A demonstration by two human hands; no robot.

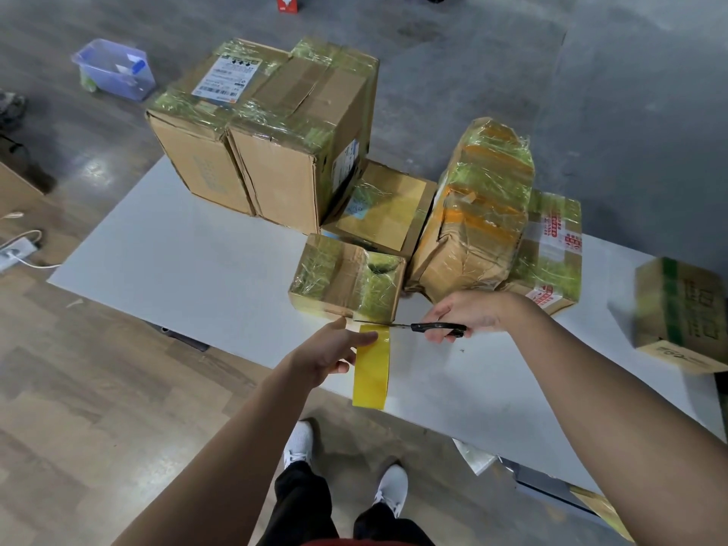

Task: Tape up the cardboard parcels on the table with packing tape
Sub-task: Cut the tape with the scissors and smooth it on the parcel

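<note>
Although most of the cardboard crowds its right half, the white surface (189, 269) is easiest to read from the small parcel (346, 281) at its near edge, which is skinned in glossy tape. Far to the left of that parcel and beyond it, a clear tub (114, 70) sits on the grey floor (472, 53). Also far left, but nearer, lies a white power strip (15, 252). Behind the small parcel and to its left stand two tall cartons (291, 151), side by side and touching, their tops crossed with tape. Directly behind it lies a flat parcel (388, 214).

Just in front of the small parcel, the left grip (327, 352) pinches the packing tape (372, 368) at its left edge, fingers closed on it. The tape shows as a yellow band whose long axis runs from the parcel's near face back toward the person, its lower end past the surface's edge. I cannot tell whether it is a roll seen edge-on or a loose length.

Across the tape's far end, just beside the parcel's near bottom edge, lie the scissors (433, 328), long axis running left to right and blade tips pointing left. Off the parcel's near right corner, the right grip (468, 313) is clenched round their black handles.

Just beside the small parcel on its right rises a bulging, heavily wrapped bundle (480, 214). A red-printed box (551, 250) is right of that. Well apart from the parcel at the far right sits a blurred green-banded box (677, 309).
</note>
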